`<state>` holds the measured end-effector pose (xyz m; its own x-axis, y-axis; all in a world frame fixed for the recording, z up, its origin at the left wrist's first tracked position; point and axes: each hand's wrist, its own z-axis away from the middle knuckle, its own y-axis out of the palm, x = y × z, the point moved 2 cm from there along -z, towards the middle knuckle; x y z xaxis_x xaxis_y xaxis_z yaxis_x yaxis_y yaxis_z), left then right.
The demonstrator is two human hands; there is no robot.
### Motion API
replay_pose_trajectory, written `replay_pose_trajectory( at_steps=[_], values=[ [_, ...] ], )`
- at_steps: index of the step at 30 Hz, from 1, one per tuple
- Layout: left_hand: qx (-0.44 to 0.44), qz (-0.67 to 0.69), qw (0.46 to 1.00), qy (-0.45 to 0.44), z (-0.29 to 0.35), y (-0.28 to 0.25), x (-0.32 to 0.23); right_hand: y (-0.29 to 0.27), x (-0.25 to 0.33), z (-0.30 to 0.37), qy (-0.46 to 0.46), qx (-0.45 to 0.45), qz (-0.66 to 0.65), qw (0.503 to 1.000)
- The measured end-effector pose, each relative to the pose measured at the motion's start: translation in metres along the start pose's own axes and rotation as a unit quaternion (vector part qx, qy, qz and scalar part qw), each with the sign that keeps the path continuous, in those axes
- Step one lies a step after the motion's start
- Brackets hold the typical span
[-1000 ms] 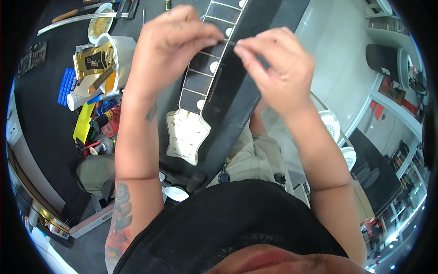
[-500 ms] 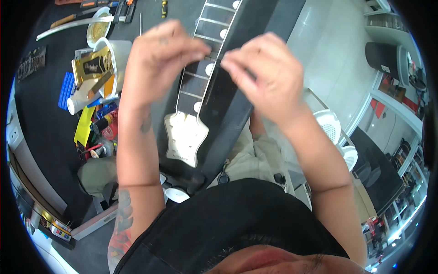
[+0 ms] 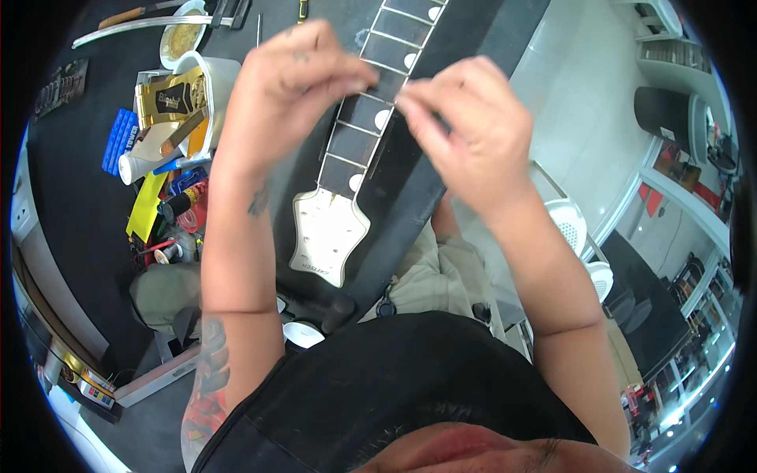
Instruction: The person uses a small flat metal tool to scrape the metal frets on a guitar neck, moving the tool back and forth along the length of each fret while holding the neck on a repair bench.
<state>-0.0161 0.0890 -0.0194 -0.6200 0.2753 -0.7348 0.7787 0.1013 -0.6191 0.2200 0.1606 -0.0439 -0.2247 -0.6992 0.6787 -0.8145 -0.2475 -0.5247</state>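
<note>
A guitar neck lies slantwise on the dark bench, its white headstock [image 3: 331,235] toward me. The dark fretboard [image 3: 352,145] has metal frets and white round-edged inlays along its right edge. Over the fretboard's left edge is my left hand [image 3: 293,91], thumb and fingers pinched together. My right hand [image 3: 482,130] makes a similar pinch at the right edge, with its fingertips close to a fret. A short stretch of fretboard lies between the two pinches. Anything held in either hand is too small or hidden to make out.
On the left, a white tub [image 3: 224,91] is crammed with a gold packet and tools. Beside it are blue blocks [image 3: 121,142], a yellow sheet [image 3: 147,206] and wire spools. A bowl [image 3: 183,38] and a saw-like tool [image 3: 146,33] lie farther back. White perforated seats [image 3: 566,225] are at right.
The whole view has shifted, so the neck and bench sit slightly more to the right. Both hands stay pinched near the same part of the fretboard, with little visible change.
</note>
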Motion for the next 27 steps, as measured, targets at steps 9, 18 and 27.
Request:
replay_pose_trajectory(
  at_steps=[9,18,27],
  values=[
    [-0.025,-0.040,0.999,0.005,-0.005,0.001,0.001,0.003,0.007,-0.002,0.004,-0.003,0.000,1.000],
    [-0.020,0.010,1.000,-0.014,0.001,-0.001,0.003,0.008,0.009,-0.007,0.009,0.009,-0.024,1.000],
    [-0.015,-0.010,1.000,-0.011,-0.006,-0.004,0.005,0.009,0.011,-0.012,-0.021,0.018,0.029,0.999]
  ],
)
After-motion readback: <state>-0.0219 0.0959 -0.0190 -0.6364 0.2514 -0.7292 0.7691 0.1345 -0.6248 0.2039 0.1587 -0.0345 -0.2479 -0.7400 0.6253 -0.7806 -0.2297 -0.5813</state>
